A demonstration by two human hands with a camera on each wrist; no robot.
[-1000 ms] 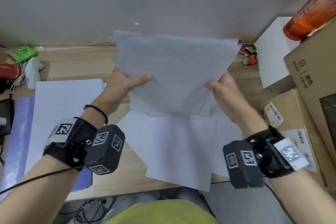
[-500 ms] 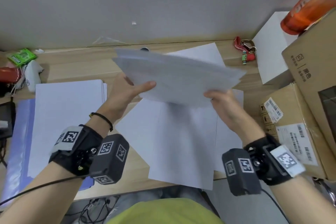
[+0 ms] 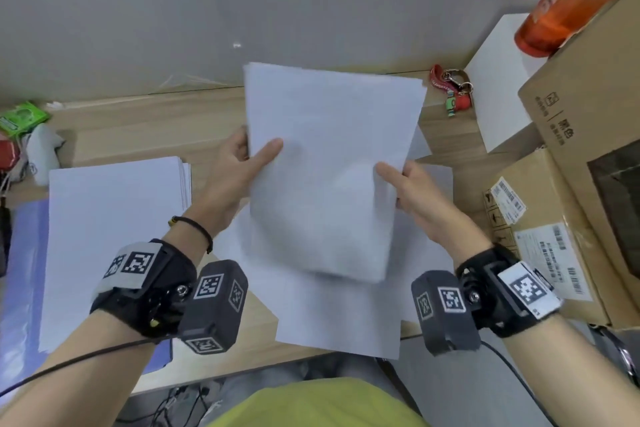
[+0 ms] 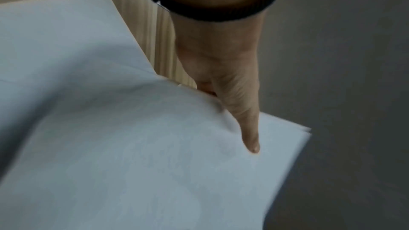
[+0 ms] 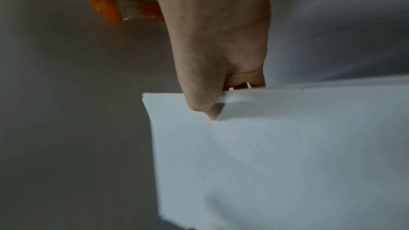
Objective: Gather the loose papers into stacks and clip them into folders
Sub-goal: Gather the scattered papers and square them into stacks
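Observation:
Both hands hold a sheaf of white papers [image 3: 329,163] upright above the desk, long edge vertical. My left hand [image 3: 242,156] pinches its left edge, thumb on the front and fingers behind; in the left wrist view the thumb [image 4: 245,128] lies across the sheaf [image 4: 143,155]. My right hand [image 3: 403,184] pinches the right edge, its thumb [image 5: 205,104] pressed on the papers [image 5: 276,155]. Loose sheets [image 3: 332,315] lie on the desk beneath, hanging over the front edge. A squared stack of paper [image 3: 110,236] lies at the left on a blue folder [image 3: 20,288].
Cardboard boxes [image 3: 554,225] crowd the right side, an orange bottle [image 3: 568,3] on the top one. A white box [image 3: 498,97] and a red keychain [image 3: 450,87] sit at the back right. Small items, one a green packet [image 3: 20,118], lie at the far left.
The sheaf tipped flat and then came up again, now turned to stand tall and narrow. Both hands kept hold of its side edges.

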